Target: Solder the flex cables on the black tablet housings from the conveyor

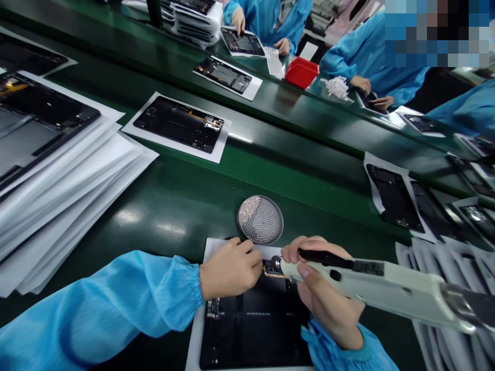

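My right hand (320, 283) is wrapped round a pale electric screwdriver (386, 283) with a black lever along its side. The screwdriver lies nearly level, its tip pointing left over an open black tablet (255, 330). Close to that tip, my left hand (234, 268) is closed, fingers curled down at the tablet's upper part; whatever they pinch is hidden. The tablet rests on a white sheet (195, 340), its dark inside facing up. Just beyond my hands sits a round dish (260, 219) with a dimpled surface, small screws heaped on its left side.
A stack of tablets between white sheets (77, 196) stands at left, more padded sheets (456, 299) at right. Another open tablet (180, 122) lies on the green conveyor's near side. Across it, people in blue sleeves (266, 20) work beside a red bin (302, 72).
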Available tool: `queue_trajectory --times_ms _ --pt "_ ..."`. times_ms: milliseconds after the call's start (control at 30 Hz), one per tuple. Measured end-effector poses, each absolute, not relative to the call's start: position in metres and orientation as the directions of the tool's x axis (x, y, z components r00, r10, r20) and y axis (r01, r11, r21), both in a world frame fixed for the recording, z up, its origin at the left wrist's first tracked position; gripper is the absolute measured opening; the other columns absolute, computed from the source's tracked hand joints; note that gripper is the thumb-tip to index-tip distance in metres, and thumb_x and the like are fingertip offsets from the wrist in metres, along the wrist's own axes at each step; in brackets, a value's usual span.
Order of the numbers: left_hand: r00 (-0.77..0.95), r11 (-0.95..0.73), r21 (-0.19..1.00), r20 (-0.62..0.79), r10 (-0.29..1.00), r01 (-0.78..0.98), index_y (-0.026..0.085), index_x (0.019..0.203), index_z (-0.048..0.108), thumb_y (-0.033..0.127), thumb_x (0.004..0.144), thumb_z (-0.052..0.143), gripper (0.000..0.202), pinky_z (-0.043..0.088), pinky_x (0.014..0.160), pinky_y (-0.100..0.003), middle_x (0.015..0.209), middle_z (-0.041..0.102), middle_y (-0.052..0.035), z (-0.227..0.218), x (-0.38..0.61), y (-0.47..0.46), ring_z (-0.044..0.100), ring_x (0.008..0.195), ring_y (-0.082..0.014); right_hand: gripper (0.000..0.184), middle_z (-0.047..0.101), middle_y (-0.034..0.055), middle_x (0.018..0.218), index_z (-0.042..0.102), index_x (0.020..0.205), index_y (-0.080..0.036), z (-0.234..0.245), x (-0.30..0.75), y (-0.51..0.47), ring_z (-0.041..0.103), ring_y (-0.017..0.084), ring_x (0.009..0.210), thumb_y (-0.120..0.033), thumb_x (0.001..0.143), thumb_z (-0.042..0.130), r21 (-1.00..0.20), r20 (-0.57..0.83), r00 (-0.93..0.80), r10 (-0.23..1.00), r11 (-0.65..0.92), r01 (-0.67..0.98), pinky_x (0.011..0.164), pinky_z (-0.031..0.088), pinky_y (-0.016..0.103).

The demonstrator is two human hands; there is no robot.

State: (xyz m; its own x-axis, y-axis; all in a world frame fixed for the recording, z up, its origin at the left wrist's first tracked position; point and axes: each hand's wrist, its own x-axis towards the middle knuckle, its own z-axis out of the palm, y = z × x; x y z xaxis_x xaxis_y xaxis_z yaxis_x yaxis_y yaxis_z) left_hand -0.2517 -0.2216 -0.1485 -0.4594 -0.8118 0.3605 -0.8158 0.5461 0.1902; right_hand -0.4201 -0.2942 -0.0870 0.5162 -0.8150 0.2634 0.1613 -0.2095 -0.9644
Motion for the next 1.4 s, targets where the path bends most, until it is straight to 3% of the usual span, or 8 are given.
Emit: queue_trajectory --times_ms 200,967,1167,1400 --pt "-0.497 0.567 0.115 0.361 -0.789 -0.816 0.011 0.079 0.066 0.018 0.093 0.057 0.018 0.032 0.056 -0.034 0.083 0.059 -0.0095 -0.143 -0.253 -0.214 0.052 0.075 -0.0220 0.022 0.057 0.0031 0.088 0.065 0.109 -0.024 -0.091 -0.420 -0.292 0.060 0.019 0.082 -0.013 0.090 0.061 -0.974 0.225 0.527 -0.820 -0.187 0.124 0.072 0.050 0.037" --pt "-0.510 0.584 0.153 0.348 -0.787 -0.797 0.012 0.077 0.069 0.017 0.094 0.058 0.021 0.032 0.057 -0.035 0.087 0.062 -0.0109 -0.139 -0.254 -0.212 0.055 0.079 -0.0238 0.017 0.058 0.0022 0.085 0.066 0.103 -0.024 -0.098 -0.415 -0.292 0.060 0.019 0.079 -0.015 0.089 0.063 -0.978 0.210 0.528 -0.823 -0.183 0.105 0.068 0.048 0.037" --pt "-0.448 0.558 0.191 0.417 -0.791 -0.807 0.012 0.071 0.066 0.017 0.094 0.056 0.026 0.034 0.059 -0.036 0.079 0.060 -0.0090 -0.142 -0.255 -0.209 0.055 0.075 -0.0230 0.016 0.058 0.0024 0.083 0.064 0.099 -0.023 -0.101 -0.413 -0.292 0.060 0.019 0.079 -0.011 0.089 0.061 -0.977 0.210 0.562 -0.800 -0.192 0.092 0.069 0.049 0.039" --pt "-0.419 0.526 0.191 0.412 -0.809 -0.829 0.006 0.097 0.068 0.020 0.095 0.053 0.021 0.038 0.066 -0.039 0.087 0.062 -0.0122 -0.142 -0.256 -0.201 0.055 0.078 -0.0246 0.027 0.058 0.0025 0.083 0.067 0.109 -0.024 -0.089 -0.413 -0.294 0.059 0.019 0.078 -0.010 0.086 0.062 -0.971 0.236 0.525 -0.818 -0.180 0.156 0.068 0.048 0.039"
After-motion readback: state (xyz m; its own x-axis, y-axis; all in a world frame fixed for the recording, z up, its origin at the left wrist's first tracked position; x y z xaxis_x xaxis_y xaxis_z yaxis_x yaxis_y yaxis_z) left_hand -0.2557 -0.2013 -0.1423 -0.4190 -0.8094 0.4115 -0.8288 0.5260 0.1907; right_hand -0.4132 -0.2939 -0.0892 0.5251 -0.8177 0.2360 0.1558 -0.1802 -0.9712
